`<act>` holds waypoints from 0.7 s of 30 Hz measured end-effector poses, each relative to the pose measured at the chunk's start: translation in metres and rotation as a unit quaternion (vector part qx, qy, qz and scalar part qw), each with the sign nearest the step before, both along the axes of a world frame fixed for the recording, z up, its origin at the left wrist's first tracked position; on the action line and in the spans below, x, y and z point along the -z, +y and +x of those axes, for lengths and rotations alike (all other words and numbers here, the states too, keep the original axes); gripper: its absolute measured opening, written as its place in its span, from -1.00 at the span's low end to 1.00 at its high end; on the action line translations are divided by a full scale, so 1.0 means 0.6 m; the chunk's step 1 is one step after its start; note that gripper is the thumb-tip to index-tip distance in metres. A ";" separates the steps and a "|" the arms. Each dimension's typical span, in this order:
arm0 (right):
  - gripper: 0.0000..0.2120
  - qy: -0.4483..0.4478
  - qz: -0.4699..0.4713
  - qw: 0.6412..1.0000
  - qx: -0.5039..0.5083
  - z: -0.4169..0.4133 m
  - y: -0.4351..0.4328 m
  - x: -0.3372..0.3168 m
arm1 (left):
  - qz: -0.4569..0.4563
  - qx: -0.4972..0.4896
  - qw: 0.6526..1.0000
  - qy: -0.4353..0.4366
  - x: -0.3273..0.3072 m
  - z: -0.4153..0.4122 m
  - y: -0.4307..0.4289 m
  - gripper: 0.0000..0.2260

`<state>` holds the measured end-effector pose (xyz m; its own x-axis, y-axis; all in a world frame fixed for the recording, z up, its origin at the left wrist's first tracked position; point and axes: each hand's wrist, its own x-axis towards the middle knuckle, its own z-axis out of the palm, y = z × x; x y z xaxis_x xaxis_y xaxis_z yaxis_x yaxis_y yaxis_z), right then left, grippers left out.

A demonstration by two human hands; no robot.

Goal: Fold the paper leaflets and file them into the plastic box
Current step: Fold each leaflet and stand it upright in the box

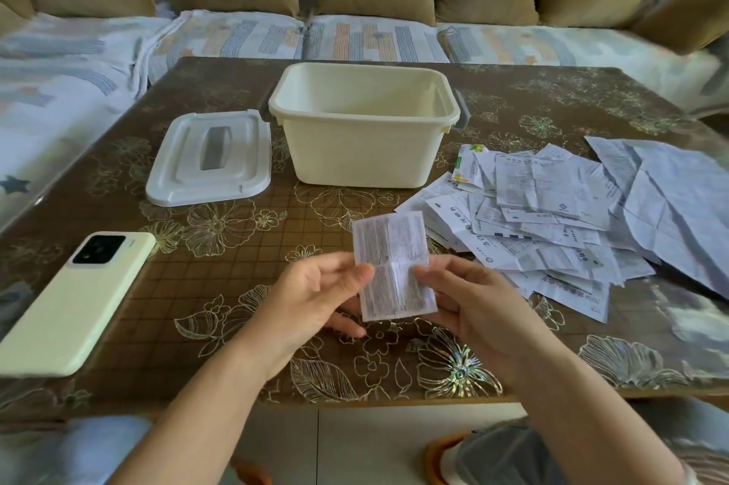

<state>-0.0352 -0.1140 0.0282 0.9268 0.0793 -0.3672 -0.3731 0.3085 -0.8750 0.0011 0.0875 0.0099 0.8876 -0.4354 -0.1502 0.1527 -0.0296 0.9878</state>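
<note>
Holding one small leaflet (394, 263) in the air just above the near part of the tabletop (244, 287), you are pinching it from both sides. Your left hand (311, 295) is gripping its left edge with the thumb on the printed face, and your right hand (473, 307) is doing the same at the right edge. So both hands are closed on the paper and neither is free.

A crease is running across the middle of the leaflet, level with your thumbs, and the upper half is standing up above them. I am judging that you are in the folding step. To do it well, you should be bringing the upper half down onto the lower half until the corners are meeting. Only then should you be running a thumb along the crease, because such thin paper is probably slipping easily.

A little farther, a phone (75, 299) is lying on the left with its camera side up. On the right, many unfolded leaflets are lying in a loose pile (552, 216).

Beyond them the plastic box (363, 137) is standing open in the middle, with its lid (211, 157) lying flat just beside it on the left. No paper is showing inside the box, as far as the view is reaching. Behind the tabletop a sofa (236, 35) with cushions is filling the background.
</note>
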 end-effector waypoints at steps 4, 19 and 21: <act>-0.85 0.006 -0.056 0.998 0.019 0.001 0.011 0.009 | 0.029 -0.033 0.999 -0.005 0.001 -0.005 -0.010 -0.81; -0.75 -0.078 -0.178 0.981 -0.023 -0.007 0.008 0.005 | -0.012 -0.026 0.999 -0.024 0.005 -0.004 -0.001 -0.77; -0.68 -0.068 -0.161 0.984 -0.025 -0.007 0.011 0.003 | -0.044 -0.013 0.999 -0.017 0.008 -0.002 0.006 -0.75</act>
